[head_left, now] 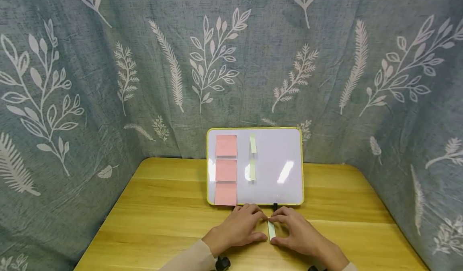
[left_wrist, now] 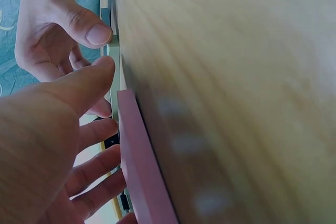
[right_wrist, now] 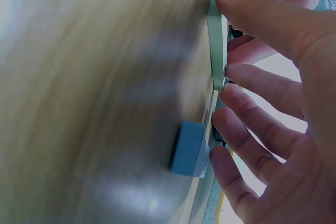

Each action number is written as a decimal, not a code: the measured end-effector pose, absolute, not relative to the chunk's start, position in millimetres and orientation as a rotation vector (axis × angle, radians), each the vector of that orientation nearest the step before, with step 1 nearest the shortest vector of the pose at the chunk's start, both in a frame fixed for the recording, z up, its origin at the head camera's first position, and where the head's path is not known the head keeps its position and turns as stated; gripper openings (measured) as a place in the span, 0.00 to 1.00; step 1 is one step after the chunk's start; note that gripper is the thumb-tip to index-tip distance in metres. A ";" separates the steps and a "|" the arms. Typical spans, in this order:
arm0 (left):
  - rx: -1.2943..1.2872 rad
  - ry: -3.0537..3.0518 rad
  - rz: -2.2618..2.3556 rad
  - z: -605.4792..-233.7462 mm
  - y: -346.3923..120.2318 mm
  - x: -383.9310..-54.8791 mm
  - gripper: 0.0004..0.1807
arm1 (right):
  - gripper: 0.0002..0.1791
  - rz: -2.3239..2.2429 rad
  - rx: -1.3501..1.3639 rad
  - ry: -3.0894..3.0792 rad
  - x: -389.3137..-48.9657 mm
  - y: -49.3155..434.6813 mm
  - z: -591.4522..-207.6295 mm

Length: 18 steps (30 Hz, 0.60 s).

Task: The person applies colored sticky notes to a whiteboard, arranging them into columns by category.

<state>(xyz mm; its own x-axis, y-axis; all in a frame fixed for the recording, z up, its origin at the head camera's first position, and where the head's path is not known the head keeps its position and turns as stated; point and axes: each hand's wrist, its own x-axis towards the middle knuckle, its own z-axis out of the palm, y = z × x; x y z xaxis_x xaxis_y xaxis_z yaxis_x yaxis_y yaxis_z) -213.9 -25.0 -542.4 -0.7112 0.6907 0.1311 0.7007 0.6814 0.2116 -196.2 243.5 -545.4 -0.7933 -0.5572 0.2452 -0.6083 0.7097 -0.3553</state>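
**Slim green pad [head_left: 271, 231] flanked at the counter [head_left: 162, 206]**

The slim green pad is seen between two hands on the wood-grained counter, laid lengthwise with its far end toward a yellow-rimmed whiteboard [head_left: 276, 154]. The right hand [head_left: 300, 231] is curved over the pad's right side; the pad is held there between the thumb, set at its near end, and the forefinger, set at its far end. The left hand [head_left: 240, 227] is placed along the opposite side, its thumb and forefinger loosely bowed and set wide apart, with their tips close to the pad; whether the pad is pressed by them cannot be told. The two forefingers are nearly brought together at the far end.

Beside the left hand's lower fingers, as caught in the left wrist view, a pink pad [left_wrist: 139, 161] is shown on the counter. A blue pad [right_wrist: 188, 149] is shown near the right hand's outer fingers in the right wrist view.

On the whiteboard, three pink notes [head_left: 226, 170] are lined up in a column at the left, with two green strips [head_left: 253, 144] stuck to their right. The counter is backed by a leaf-patterned curtain [head_left: 144, 62].
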 end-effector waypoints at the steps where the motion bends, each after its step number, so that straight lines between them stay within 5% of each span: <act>1: -1.176 -2.844 -0.381 -542.7 -24.8 -213.7 0.31 | 0.30 0.642 0.962 -2.786 -196.3 243.7 -545.6; 18: -1.148 -2.834 -0.358 -544.5 -18.8 -212.4 0.32 | 0.29 0.630 1.021 -2.760 -197.3 246.2 -542.9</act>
<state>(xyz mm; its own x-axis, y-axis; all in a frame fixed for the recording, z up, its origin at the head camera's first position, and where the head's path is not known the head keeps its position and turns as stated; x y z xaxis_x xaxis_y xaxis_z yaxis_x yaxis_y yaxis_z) -212.4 -18.8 -544.5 -0.7202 0.6785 0.1447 0.6931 0.6952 0.1906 -197.3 246.2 -542.9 -0.7622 -0.5918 0.2623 -0.6470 0.6836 -0.3377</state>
